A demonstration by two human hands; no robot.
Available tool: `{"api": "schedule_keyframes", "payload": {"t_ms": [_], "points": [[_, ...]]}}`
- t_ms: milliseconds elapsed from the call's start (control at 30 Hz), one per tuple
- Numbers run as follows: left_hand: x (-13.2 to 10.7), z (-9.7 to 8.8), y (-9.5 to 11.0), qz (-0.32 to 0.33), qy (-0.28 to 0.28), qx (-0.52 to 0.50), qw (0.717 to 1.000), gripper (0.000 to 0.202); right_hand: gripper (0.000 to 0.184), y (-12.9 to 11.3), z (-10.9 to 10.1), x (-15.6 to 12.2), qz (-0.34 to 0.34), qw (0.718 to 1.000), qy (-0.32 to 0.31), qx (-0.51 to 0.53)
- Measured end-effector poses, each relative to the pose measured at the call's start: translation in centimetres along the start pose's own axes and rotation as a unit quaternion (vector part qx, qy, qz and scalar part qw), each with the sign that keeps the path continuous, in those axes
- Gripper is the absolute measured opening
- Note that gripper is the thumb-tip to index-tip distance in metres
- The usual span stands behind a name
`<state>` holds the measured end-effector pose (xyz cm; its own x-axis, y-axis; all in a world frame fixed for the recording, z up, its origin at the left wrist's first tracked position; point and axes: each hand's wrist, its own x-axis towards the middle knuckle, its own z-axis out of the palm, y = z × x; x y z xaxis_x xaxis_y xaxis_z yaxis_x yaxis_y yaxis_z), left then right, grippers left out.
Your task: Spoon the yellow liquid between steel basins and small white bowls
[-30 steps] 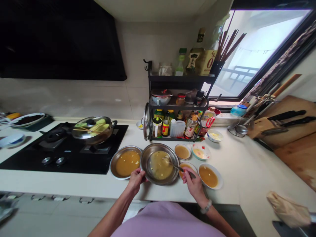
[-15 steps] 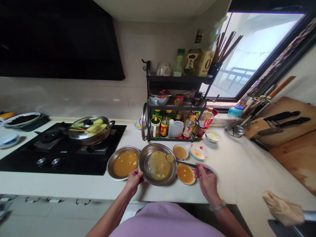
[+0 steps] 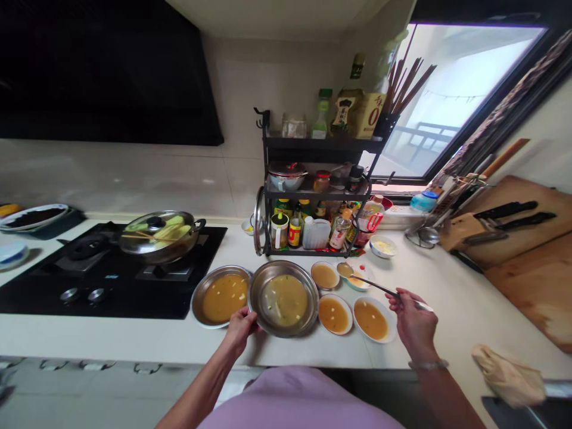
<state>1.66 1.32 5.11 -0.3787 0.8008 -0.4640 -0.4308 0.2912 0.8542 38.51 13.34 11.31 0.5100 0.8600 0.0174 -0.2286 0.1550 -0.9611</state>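
My left hand (image 3: pixel 240 326) grips the near rim of a steel bowl (image 3: pixel 308 285) holding greenish-yellow soup. My right hand (image 3: pixel 414 322) is closed on the handle of a ladle (image 3: pixel 345 270). The ladle's full scoop hovers over a patterned small bowl (image 3: pixel 363 283) behind two filled bowls. A second steel bowl (image 3: pixel 222 297) of orange soup sits left of the first. Small bowls of soup (image 3: pixel 335 314) (image 3: pixel 373 319) (image 3: pixel 325 275) stand on the white counter (image 3: pixel 134 336) to the right.
A black hob (image 3: pixel 111 277) carries a lidded pan (image 3: pixel 156 233) at the left. A black spice rack (image 3: pixel 315 196) with bottles stands behind the bowls. A small white bowl (image 3: pixel 382 246) sits by it. Knives and a cutting board (image 3: pixel 527 229) lie right; a cloth (image 3: pixel 507 366) lies near.
My right hand lifted the ladle out of the steel bowl and swung it right, over the small bowls, to the patterned bowl. My left hand stayed on the rim.
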Motion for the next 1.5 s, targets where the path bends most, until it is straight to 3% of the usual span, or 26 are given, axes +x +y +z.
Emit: {"api": "schedule_keyframes", "payload": {"t_ms": [167, 333, 433, 567, 633, 733, 833, 967, 1067, 1167, 1333, 1500], "points": [[0.0, 0.0, 0.1, -0.001, 0.000, 0.001, 1.000, 0.025, 0.038, 1.5, -1.5, 1.3, -0.074, 0.992, 0.025, -0.096], [0.0, -0.1, 0.0, -0.003, 0.000, -0.001, 1.000, 0.025, 0.041, 2.3, -2.7, 1.0, -0.159, 0.963, -0.023, -0.216], [0.1, -0.1, -0.1, -0.006, 0.001, 0.000, 1.000, 0.025, 0.034, 1.9, -3.1, 0.6, -0.244, 0.930, -0.080, -0.262], [0.2, -0.2, -0.1, -0.006, 0.000, -0.002, 1.000, 0.026, 0.024, 0.8, -3.3, -0.2, -0.364, 0.856, -0.185, -0.319], [0.2, -0.2, -0.1, -0.005, 0.003, -0.004, 1.000, 0.025, 0.022, 0.4, -3.0, -1.0, -0.377, 0.849, -0.200, -0.313], [0.1, -0.2, -0.2, -0.003, 0.003, -0.003, 1.000, 0.025, 0.022, 0.4, -1.7, -3.1, -0.319, 0.893, -0.185, -0.258], [0.0, -0.2, -0.1, -0.001, 0.003, -0.001, 1.000, 0.026, 0.023, 1.3, 0.2, -5.8, -0.241, 0.925, -0.213, -0.204], [-0.2, -0.1, -0.1, 0.000, 0.009, -0.002, 1.000, 0.030, 0.024, 3.4, 2.4, -9.1, -0.183, 0.913, -0.313, -0.185], [-0.2, -0.1, -0.1, 0.004, 0.009, -0.002, 1.000, 0.030, 0.024, 4.8, 3.2, -10.6, -0.158, 0.902, -0.349, -0.198], [0.0, -0.3, -0.1, 0.004, 0.007, -0.001, 1.000, 0.028, 0.027, 5.8, 3.4, -11.2, -0.094, 0.916, -0.331, -0.204], [0.0, -0.5, -0.2, 0.003, 0.009, -0.004, 1.000, 0.027, 0.036, 6.2, 3.5, -11.1, 0.038, 0.961, -0.232, -0.145], [-0.3, -0.6, -0.3, 0.005, 0.005, -0.004, 1.000, 0.027, 0.034, 5.2, 3.7, -10.8, 0.086, 0.972, -0.202, -0.089]]}}
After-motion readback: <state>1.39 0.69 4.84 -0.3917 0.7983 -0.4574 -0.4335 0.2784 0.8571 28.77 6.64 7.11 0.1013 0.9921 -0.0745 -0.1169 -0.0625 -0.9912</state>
